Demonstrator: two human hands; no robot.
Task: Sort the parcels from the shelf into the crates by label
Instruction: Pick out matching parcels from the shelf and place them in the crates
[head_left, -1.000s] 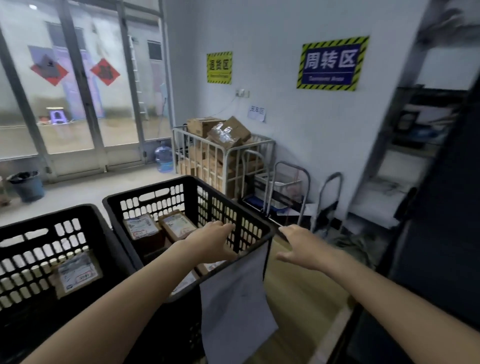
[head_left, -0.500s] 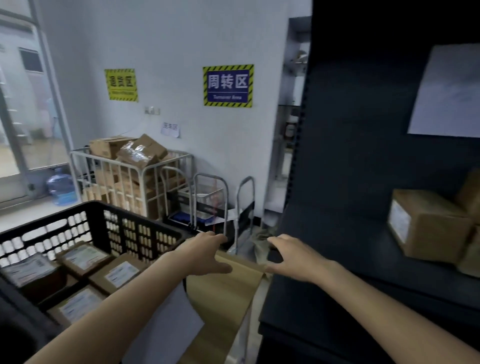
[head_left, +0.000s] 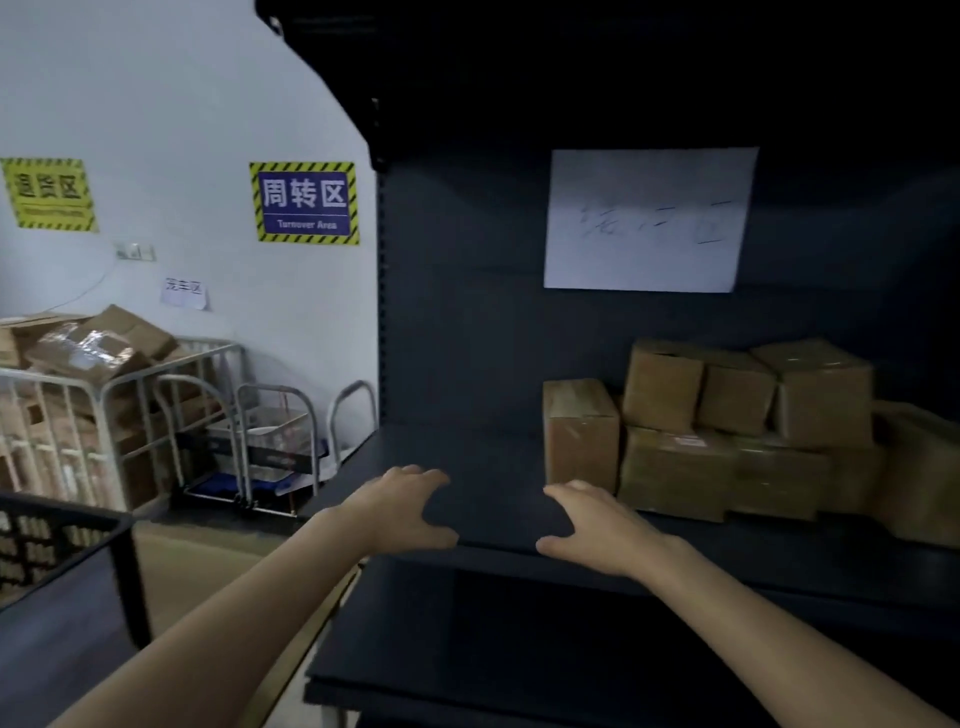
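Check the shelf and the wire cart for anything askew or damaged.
In the wire cart, the top cardboard boxes lie tilted in a loose heap, one wrapped in crumpled clear film. The parcels on the shelf are stacked unevenly but look intact.

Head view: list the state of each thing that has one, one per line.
left hand: empty, fingers loosely spread, over the shelf.
right hand: empty, fingers loosely spread, short of the parcels.
parcels: closed, stacked at the shelf's right.
crate: only a corner shows; contents hidden.
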